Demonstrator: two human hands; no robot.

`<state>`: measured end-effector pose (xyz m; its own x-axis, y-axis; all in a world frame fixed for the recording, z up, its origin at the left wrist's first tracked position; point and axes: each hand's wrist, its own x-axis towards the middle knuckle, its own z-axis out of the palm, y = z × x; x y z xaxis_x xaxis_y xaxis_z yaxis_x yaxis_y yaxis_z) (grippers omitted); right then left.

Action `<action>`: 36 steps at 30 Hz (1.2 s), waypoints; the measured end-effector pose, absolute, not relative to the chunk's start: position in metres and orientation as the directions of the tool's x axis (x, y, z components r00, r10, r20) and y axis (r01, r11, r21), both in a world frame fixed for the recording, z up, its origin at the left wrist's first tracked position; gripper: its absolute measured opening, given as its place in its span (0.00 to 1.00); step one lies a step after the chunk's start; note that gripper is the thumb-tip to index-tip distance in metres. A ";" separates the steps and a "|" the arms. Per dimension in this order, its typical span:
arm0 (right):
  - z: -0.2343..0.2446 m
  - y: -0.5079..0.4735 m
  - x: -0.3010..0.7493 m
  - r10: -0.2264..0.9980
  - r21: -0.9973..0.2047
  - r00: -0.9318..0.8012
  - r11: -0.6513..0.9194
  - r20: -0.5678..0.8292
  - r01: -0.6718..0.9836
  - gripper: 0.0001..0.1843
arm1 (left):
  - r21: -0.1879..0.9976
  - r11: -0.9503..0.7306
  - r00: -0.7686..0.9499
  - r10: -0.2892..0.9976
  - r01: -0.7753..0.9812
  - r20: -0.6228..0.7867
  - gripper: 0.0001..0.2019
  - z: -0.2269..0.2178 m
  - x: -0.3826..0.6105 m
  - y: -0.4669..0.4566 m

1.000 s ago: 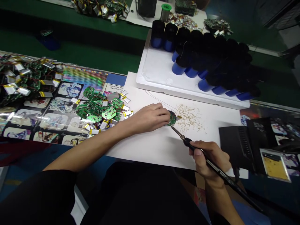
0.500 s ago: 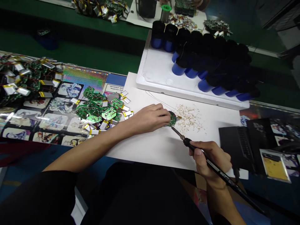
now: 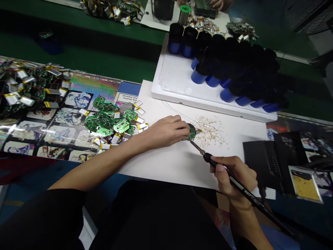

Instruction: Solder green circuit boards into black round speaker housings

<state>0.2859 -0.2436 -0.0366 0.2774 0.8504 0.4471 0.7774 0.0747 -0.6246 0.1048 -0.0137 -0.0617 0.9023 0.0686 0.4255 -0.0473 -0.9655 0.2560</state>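
My right hand (image 3: 232, 177) is closed around the handle of a soldering iron (image 3: 247, 195). The iron slants up to the left, and its tip meets the lower edge of a small round green circuit board (image 3: 191, 132). My left hand (image 3: 170, 131) grips that board from the left, with fingers bent over it and hiding part of it. A dark rim shows around the board, with a small yellow-ended piece at its right. Tiny pale bits (image 3: 212, 130) lie scattered beside it on a white sheet (image 3: 161, 163).
Left of the sheet lie piled green boards with battery cells (image 3: 114, 119); a larger pile (image 3: 33, 85) sits farther left. A white foam tray (image 3: 171, 76) carries several blue-and-black cylinders. A black box (image 3: 257, 163) and a yellow sponge tray (image 3: 305, 184) stand right. Another person's hand (image 3: 217, 4) shows at the top.
My hands, the board and the iron hold almost the same positions. At the top, the other person's hand has shifted slightly.
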 end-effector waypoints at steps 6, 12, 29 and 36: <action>-0.036 -0.246 0.286 0.848 -0.625 0.283 0.069 0.447 0.778 0.06 | 0.248 -0.968 0.911 0.073 -0.033 0.407 0.11 -0.060 0.104 -0.014; -0.042 -0.250 0.285 0.717 -0.664 0.413 0.093 0.562 0.742 0.07 | 0.239 -0.971 0.913 0.066 -0.035 0.402 0.10 -0.060 0.104 -0.014; -0.082 -0.239 0.310 0.612 -0.957 0.755 0.011 0.235 0.289 0.16 | 0.334 -0.940 0.907 0.085 -0.064 0.412 0.11 -0.052 0.102 -0.011; -0.098 -0.246 0.308 0.654 -0.976 0.740 -0.010 0.158 0.218 0.14 | 0.574 -0.816 0.936 0.248 0.064 0.248 0.09 -0.052 0.098 -0.014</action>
